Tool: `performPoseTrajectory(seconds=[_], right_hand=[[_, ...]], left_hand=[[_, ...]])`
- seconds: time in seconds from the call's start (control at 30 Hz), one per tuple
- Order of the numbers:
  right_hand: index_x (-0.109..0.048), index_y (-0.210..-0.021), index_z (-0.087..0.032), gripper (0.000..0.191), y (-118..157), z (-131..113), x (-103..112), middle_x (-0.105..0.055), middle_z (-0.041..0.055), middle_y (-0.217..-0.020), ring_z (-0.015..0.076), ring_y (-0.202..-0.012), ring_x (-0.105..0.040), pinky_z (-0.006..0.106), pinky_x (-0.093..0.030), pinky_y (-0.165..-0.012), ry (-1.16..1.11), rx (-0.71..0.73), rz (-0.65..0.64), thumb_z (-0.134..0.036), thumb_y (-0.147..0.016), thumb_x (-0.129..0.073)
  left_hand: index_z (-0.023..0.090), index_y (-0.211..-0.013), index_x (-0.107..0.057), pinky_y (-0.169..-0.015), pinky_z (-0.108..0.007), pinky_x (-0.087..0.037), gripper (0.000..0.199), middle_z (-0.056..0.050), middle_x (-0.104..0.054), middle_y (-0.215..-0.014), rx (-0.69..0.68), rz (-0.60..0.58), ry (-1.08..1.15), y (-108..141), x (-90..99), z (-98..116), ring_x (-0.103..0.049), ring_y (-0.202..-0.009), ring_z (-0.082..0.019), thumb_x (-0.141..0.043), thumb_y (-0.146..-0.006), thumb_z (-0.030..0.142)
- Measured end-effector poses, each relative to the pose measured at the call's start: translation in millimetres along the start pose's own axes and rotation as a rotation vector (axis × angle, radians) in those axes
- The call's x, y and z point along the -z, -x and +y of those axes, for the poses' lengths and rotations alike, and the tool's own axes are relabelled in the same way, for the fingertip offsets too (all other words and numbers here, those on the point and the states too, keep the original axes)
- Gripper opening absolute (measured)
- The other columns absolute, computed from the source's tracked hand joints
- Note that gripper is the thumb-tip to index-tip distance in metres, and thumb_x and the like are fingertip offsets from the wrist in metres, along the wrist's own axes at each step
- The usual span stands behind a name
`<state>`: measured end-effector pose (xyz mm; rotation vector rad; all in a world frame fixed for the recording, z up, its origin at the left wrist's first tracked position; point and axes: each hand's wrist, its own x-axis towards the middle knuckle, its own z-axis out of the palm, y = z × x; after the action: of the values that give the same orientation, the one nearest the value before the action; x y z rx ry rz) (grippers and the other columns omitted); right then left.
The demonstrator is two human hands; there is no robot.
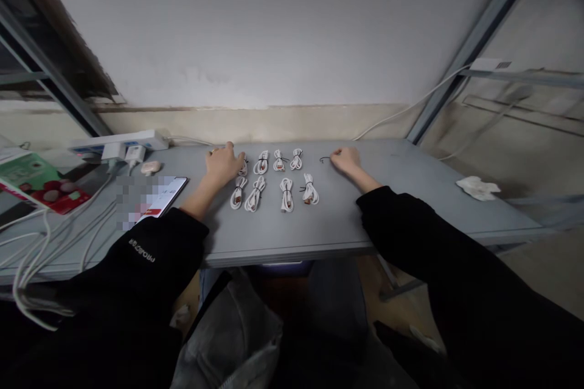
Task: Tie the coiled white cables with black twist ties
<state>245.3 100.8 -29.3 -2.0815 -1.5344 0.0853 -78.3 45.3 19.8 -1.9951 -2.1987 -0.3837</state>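
White cable coils [261, 162] between both hands [223, 164] [347, 161]

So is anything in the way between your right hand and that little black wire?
Nothing visible is. The right hand rests on the grey table right beside the small black wire, and the coiled white cables lie on the wire's far side from the hand.

White print [142, 250] on the left black sleeve [114, 267] seems to read "PROJECT", though its last letters are too blurred.
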Motion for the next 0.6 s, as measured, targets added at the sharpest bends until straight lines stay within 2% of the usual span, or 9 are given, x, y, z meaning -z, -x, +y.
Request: performPoseTrajectory(seconds=[0.1, 0.2, 0.37, 0.6], right_hand=[[-0.074, -0.095, -0.017, 0.023, 1.7, -2.0, -0.5, -0.066, 0.0171, -0.109, 0.0311, -0.108, -0.059, 0.044, -0.048, -0.090, -0.003, 0.010, 0.021, -0.021, -0.080, -0.057], [-0.074, -0.097, -0.018, 0.025, 4.1, -4.8, -1.7, -0.065, 0.0162, -0.113, 0.0305, -0.112, -0.058, 0.043, -0.047, -0.093, -0.002, 0.030, 0.012, -0.024, -0.081, -0.056], [-0.074, -0.097, -0.019, 0.026, 6.9, -8.6, -3.9, -0.066, 0.0150, -0.112, 0.0291, -0.111, -0.059, 0.042, -0.047, -0.094, -0.014, 0.050, -0.001, -0.025, -0.081, -0.055], [-0.074, -0.096, -0.019, 0.025, 10.8, -13.9, -1.9, -0.068, 0.0155, -0.107, 0.0293, -0.109, -0.061, 0.040, -0.048, -0.092, -0.037, 0.058, -0.015, -0.027, -0.083, -0.055]], left_hand=[[0.007, -0.126, -0.053, -0.101, -0.048, -0.035, 0.059, -0.024, -0.068, -0.110, -0.017, -0.036, -0.010, 1.5, -3.3, 3.1, -0.057, -0.116, -0.038, -0.040, -0.089, 0.051], [0.006, -0.124, -0.054, -0.100, -0.049, -0.035, 0.060, -0.026, -0.068, -0.109, -0.042, -0.073, 0.001, 0.8, -8.2, 4.1, -0.058, -0.115, -0.039, -0.042, -0.087, 0.052], [0.005, -0.126, -0.050, -0.098, -0.049, -0.036, 0.059, -0.028, -0.067, -0.110, -0.055, -0.111, 0.028, -3.2, -15.7, 4.7, -0.060, -0.112, -0.040, -0.048, -0.085, 0.048], [0.010, -0.117, -0.056, -0.095, -0.049, -0.040, 0.042, -0.026, -0.067, -0.113, -0.039, -0.129, 0.029, -5.2, -19.0, 3.9, -0.061, -0.111, -0.038, -0.047, -0.088, 0.039]])
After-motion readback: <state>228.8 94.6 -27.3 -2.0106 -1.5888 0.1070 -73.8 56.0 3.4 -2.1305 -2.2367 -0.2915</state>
